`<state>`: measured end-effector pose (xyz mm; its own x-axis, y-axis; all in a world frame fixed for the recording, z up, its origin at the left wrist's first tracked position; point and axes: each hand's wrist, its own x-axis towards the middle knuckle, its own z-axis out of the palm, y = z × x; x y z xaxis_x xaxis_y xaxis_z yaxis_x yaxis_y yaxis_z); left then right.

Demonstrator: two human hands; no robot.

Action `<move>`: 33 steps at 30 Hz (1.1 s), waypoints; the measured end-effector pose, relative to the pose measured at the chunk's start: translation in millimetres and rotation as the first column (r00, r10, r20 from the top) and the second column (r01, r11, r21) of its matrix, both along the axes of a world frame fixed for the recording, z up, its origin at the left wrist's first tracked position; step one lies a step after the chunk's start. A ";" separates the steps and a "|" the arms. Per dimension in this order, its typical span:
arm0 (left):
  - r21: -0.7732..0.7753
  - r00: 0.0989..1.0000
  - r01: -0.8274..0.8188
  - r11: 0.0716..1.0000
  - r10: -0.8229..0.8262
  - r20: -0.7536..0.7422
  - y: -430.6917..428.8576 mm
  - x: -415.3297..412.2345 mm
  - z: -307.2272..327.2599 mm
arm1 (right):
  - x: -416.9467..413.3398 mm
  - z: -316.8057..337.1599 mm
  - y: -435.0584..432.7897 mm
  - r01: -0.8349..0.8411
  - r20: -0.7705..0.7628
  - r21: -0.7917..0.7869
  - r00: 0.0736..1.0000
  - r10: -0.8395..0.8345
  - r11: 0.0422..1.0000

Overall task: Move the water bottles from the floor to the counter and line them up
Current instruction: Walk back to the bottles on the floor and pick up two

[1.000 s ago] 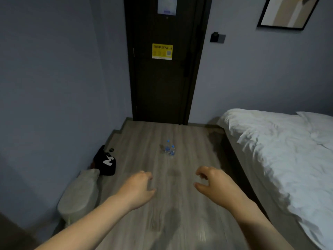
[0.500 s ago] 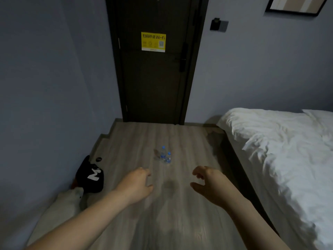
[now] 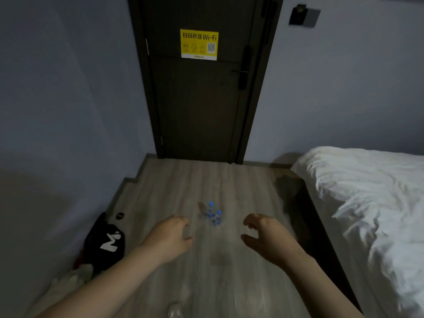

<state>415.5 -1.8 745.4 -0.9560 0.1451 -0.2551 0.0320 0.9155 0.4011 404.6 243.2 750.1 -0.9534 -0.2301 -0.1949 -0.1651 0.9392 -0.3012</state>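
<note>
A small cluster of clear water bottles (image 3: 213, 214) with blue caps stands upright on the wooden floor (image 3: 241, 193), a little way in front of the dark door. My left hand (image 3: 169, 237) reaches forward on the left of the bottles, fingers loosely curled and holding nothing. On the right, my right hand (image 3: 266, 237) is held out the same way, thumb apart from the curled fingers, with nothing in it. Both hands are nearer to me than the bottles and touch nothing. No counter is in view.
A bed with a white duvet (image 3: 371, 203) fills the right side. A black bag with white lettering (image 3: 105, 242) and a pale bag (image 3: 68, 283) lie by the left wall. The dark door (image 3: 199, 99) with a yellow Wi-Fi sticker is shut.
The view has drawn closer to the bottles and the door. Both hands stay stretched forward and have come nearer to the bottles.
</note>
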 end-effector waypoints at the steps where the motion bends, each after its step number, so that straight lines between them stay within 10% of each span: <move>1: 0.000 1.000 0.004 1.000 -0.004 0.004 -3.3 -18.6 -5.1 | -17.6 -4.5 -2.5 0.002 0.001 0.003 1.000 -0.002 1.000; 33: -0.070 0.957 -0.037 0.997 0.056 0.286 22.6 -433.0 -168.0 | -440.6 -162.8 40.0 -0.001 0.293 0.038 0.956 -0.010 0.999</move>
<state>-17.6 20.8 577.4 -0.8464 0.0769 -0.5270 -0.1192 0.9371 0.3281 -36.0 283.2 587.3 -0.8541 -0.2129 -0.4746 -0.0702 0.9512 -0.3004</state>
